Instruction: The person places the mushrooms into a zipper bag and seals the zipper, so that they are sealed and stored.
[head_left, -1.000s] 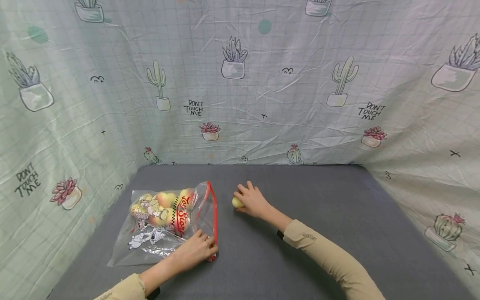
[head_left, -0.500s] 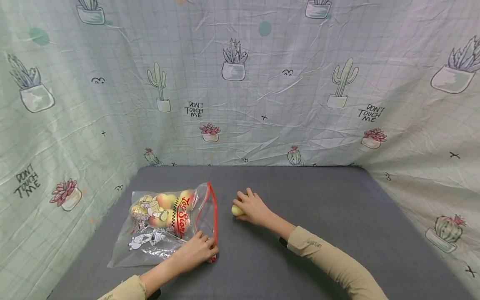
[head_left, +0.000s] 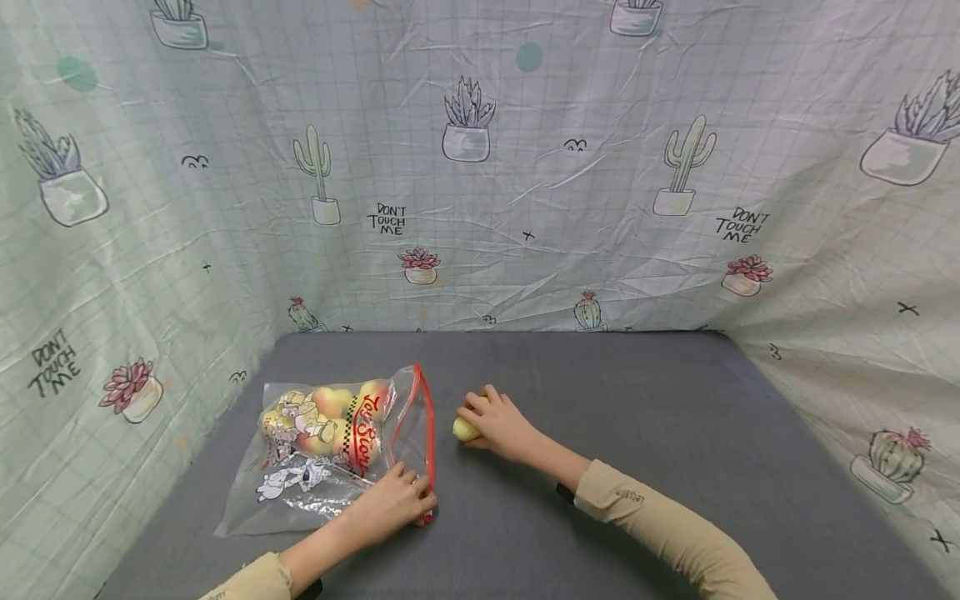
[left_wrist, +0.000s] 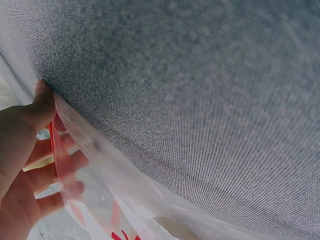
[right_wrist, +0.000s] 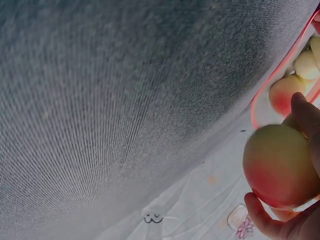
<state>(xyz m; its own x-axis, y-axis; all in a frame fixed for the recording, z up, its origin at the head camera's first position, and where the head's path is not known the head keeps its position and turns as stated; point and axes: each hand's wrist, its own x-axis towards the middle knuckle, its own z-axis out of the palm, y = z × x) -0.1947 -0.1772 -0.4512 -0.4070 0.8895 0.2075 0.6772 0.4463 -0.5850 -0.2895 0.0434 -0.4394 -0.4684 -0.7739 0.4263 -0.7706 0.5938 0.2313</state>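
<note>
Head view: right hand (head_left: 501, 425) curls over a small yellow-pink fruit (head_left: 464, 429) on the grey tabletop (head_left: 637, 433), just right of the red-rimmed mouth of a clear printed bag (head_left: 330, 446) that holds more fruit. Left hand (head_left: 390, 502) sits at the near right corner of the bag, fingers pinching the red zip edge (head_left: 430, 442). Both forearms reach in from the near edge, sleeves tan, right arm angled left across the middle. Risk, as I judge it: the mouth looks narrow and slack, so the fruit could catch the rim and roll away across the tabletop, or the film could slip from the pinch and fold closed. Left wrist view: thumb and fingers (left_wrist: 44, 175) clamp the red strip (left_wrist: 61, 165), plastic lifted slightly off the cloth. Right wrist view: fingers (right_wrist: 305, 117) wrap the fruit (right_wrist: 278, 165) from both sides, grip only partial, so a squeeze could let the round skin slide; the bagged fruit (right_wrist: 283, 92) lies just beyond.
</note>
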